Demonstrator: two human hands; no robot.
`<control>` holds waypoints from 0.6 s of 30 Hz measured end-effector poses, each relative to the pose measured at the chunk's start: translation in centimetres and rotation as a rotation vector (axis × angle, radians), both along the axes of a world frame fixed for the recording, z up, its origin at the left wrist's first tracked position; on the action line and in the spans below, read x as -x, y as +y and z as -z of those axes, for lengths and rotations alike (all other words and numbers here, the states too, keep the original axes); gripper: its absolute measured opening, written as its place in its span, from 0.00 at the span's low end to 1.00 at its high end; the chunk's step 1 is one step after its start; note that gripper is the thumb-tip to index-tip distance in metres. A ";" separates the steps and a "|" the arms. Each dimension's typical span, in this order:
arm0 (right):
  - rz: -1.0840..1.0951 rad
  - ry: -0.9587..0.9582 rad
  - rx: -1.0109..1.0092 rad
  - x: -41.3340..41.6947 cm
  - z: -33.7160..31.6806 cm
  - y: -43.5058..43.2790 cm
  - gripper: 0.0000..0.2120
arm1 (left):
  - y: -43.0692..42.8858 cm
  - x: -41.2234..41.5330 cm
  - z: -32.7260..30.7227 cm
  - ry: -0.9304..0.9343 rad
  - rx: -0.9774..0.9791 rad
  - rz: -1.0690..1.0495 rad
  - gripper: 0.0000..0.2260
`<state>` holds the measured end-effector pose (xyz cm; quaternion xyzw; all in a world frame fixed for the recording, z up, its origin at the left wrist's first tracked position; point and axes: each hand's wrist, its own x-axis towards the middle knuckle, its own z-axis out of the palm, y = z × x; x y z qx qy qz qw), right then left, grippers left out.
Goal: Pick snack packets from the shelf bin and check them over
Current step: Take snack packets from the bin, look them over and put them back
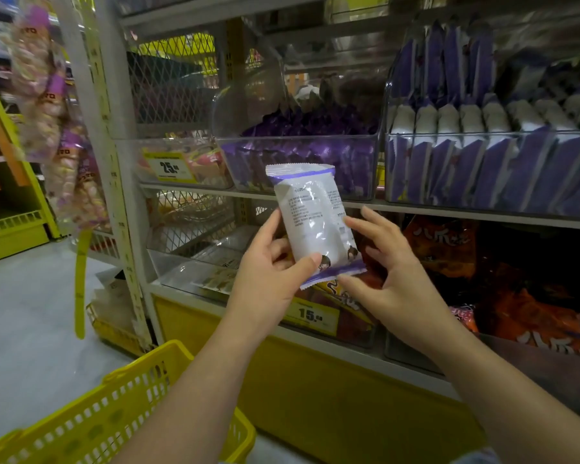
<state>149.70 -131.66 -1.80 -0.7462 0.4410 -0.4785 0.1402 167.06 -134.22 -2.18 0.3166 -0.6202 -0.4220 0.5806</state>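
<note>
Snack packet (312,216) — left hand (268,279) grips it — tilted.

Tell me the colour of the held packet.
The packet is white with purple end bands; head view.

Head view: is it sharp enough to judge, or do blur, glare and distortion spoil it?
In the head view the packet is fairly sharp, with glare streaks on its film; the hanging bags at left are smeared by motion blur; the wide lens bends the shelf post; the red bags at lower right sit in dim light.
</note>
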 end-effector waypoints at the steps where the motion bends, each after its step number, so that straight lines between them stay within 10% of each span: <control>1: -0.018 0.118 0.053 -0.1 -0.3 0.3 0.33 | 0.4 0.0 -0.3 -0.003 0.013 0.005 0.33; 5: -0.025 0.347 0.143 0.2 -2.1 1.2 0.38 | 2.0 0.7 -1.9 -0.063 0.091 -0.002 0.24; 18: -0.050 0.136 0.269 5.1 -11.7 6.7 0.40 | 5.9 7.0 -10.9 -0.142 0.310 0.230 0.20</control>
